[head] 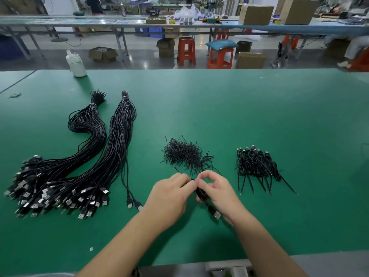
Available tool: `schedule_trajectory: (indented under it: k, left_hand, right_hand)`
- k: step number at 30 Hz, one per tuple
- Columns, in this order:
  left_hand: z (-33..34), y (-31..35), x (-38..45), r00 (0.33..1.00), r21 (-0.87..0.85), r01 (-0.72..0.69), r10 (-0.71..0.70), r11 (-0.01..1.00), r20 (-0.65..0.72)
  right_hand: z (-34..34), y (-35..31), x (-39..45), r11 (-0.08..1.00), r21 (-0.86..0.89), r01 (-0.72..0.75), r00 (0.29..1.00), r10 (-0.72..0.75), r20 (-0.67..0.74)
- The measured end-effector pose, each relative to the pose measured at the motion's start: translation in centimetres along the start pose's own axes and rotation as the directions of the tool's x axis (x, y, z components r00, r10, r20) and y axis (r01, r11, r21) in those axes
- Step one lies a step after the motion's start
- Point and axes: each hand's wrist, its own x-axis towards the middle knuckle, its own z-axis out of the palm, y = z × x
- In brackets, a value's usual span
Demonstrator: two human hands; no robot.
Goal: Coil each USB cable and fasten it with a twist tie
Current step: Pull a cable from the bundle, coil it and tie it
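Both hands pinch: right hand [214, 188] on coil [200, 193], left hand [171, 193] on tie [176, 169]. Risk: loose grip, coil springs open mid-twist.

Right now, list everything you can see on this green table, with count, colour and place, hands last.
Long uncoiled USB cable bundles: two, black, left.
Loose USB cables: two, black, beside those bundles.
Twist tie pile: one, black, centre.
Coiled tied cable pile: one, black, right.
White plastic bottle: one, far left edge.
Green table mat: one.
Coiled cable in hand: one, black, near centre.
Left hand: pinching its tie.
Right hand: gripping the coil.
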Motion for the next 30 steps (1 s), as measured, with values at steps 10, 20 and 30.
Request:
schedule_trajectory:
  k: [10,20,30]
  left_hand:
    - [0.3,-1.3,0.4,0.837,-0.504,0.538,-0.502,0.676,0.219]
    - [1.2,-1.3,-0.6,0.997,-0.06,0.082,-0.081,0.995,0.008]
    - [0.9,-1.9,-0.5,0.841,-0.56,0.502,-0.522,0.659,0.139]
  right_hand:
    - [-0.6,0.1,0.0,0.97,-0.24,0.034,0.999,-0.033,0.009]
    - [0.7,0.1,0.7,0.985,-0.144,-0.098,0.995,0.096,-0.021]
    - [0.4,0.0,0.6,0.981,-0.193,0.01,1.0,-0.006,0.017]
